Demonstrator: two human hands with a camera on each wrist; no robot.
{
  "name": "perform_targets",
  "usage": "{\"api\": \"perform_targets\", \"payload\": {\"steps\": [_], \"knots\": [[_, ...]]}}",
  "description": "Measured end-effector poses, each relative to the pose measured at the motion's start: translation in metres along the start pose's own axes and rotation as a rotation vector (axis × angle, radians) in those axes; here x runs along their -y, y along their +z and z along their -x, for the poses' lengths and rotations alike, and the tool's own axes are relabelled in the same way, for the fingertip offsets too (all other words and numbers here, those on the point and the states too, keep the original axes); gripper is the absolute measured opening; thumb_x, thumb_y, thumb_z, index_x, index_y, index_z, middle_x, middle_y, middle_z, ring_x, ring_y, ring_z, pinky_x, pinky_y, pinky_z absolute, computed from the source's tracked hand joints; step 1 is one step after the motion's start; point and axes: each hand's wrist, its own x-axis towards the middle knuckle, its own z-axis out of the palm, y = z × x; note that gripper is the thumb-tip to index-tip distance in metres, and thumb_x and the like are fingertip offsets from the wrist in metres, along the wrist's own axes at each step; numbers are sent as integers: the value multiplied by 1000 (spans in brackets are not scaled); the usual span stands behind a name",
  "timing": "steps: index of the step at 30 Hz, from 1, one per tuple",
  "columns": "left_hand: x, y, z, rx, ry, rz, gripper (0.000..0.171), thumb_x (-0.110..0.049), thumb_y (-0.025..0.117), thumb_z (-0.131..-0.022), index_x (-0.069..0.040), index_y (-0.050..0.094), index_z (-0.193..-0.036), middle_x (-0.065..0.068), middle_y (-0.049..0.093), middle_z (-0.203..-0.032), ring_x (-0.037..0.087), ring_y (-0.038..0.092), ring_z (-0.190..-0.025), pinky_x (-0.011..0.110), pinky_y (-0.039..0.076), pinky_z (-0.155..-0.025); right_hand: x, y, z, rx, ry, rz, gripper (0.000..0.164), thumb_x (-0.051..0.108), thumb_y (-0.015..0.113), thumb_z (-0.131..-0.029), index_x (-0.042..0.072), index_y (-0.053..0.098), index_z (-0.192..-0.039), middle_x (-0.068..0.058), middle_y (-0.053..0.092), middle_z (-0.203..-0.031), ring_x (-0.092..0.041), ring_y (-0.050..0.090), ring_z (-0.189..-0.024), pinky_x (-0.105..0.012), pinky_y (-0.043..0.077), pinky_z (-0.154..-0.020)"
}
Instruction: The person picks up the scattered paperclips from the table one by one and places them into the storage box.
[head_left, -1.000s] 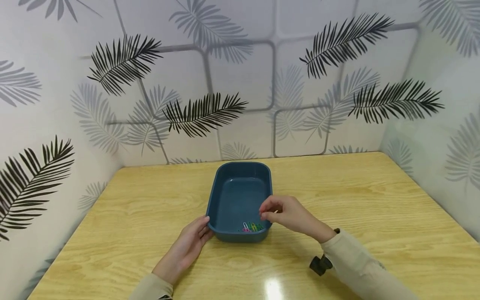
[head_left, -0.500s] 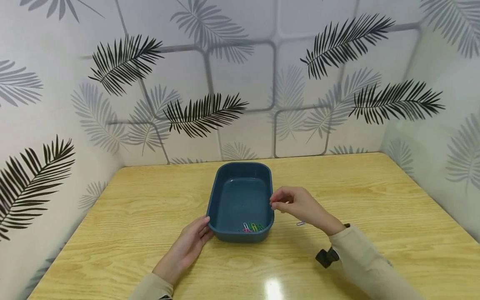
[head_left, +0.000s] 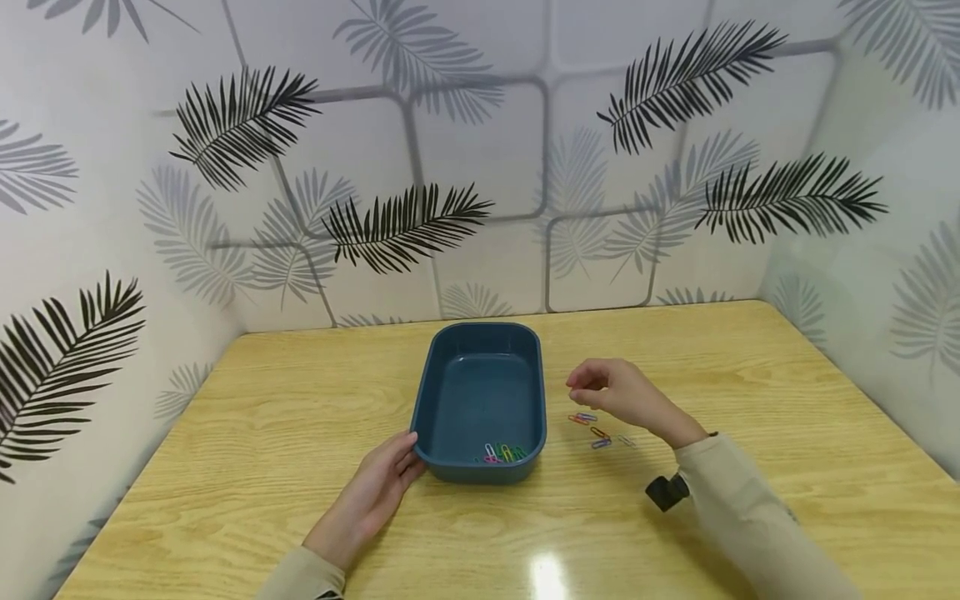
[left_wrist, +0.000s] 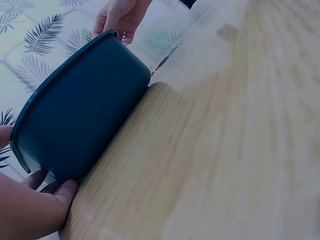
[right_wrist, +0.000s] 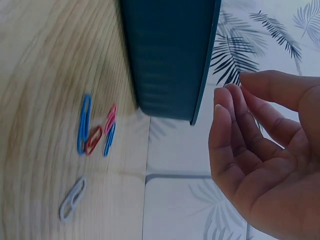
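The left hand (head_left: 377, 487) holds the near left corner of a dark blue tray (head_left: 480, 396), its thumb at the rim. In the left wrist view, the fingers of that hand (left_wrist: 30, 207) bend against the bottom edge of the tray (left_wrist: 85, 100). Right of the tray, the right hand (head_left: 628, 398) hovers above loose paper clips (head_left: 600, 432). Its fingers curl loosely towards the thumb, and nothing shows between them in the right wrist view. Those clips include a blue paper clip (right_wrist: 84, 122), a red paper clip (right_wrist: 93, 141) and a white paper clip (right_wrist: 73, 199).
Inside the tray's near end lie several paper clips (head_left: 507, 452), green, yellow, pink and white. All stands on a wooden table (head_left: 315, 392) that meets a leaf-patterned wall (head_left: 487, 167) at the back. A black wrist device (head_left: 667, 492) hangs by the right sleeve.
From over the tray's right rim, the right hand has moved right and slightly away, uncovering the paper clips on the table. The left hand and tray have stayed in place.
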Motion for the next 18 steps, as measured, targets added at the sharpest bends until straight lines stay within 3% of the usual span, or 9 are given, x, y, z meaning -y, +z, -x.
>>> {"api": "perform_targets", "payload": {"steps": [6,18], "knots": [[-1,0,0,6,0,-7,48,-11,50,-99,14,38,-137,11,56,-125,17,53,-113,32,42,-99,-10,-8,-1,42,13,86,12,6,66,-90,-3,66,-98,-4,65,-87,-17,60,-78,-32,51,-70],[0,0,0,1,0,1,47,-11,52,-98,13,40,-136,10,57,-124,16,54,-112,32,42,-99,-32,-23,5,245,42,208,10,-5,69,-79,0,65,-87,0,60,-78,-13,54,-72,-31,48,-66]]}}
